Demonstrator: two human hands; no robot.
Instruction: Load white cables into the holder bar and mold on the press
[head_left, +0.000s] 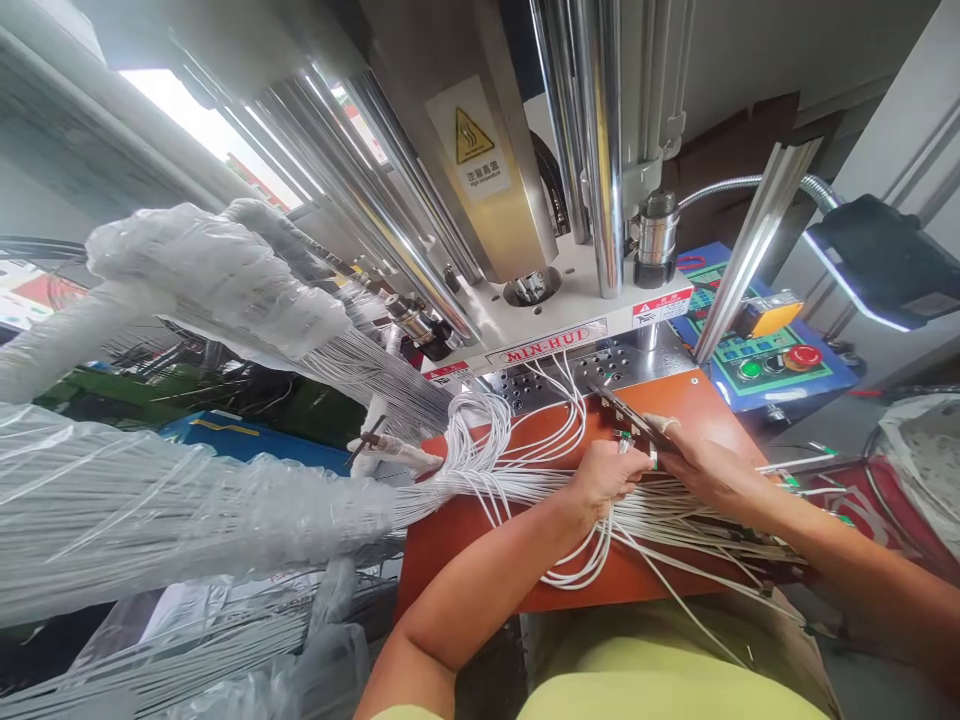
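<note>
Cables (525,487), white, bundled, run from left of frame across an orange board (705,405) at centre. Left hand (606,472) pinches a green-tipped cable end (623,438), right of centre; right hand (699,460), just beside it, grips the near end of a dark metal bar (621,406), which angles up-left toward a press plate marked MIN-HUI (547,345). Cable end touching the bar or only next to it: can't tell. Step looks like working cable ends at the bar; fitting or freeing, unclear from this view. Next move seems to call for a steady right-hand hold, the pinched end lined up square to the bar, and loose loops near the plate clear of it.
</note>
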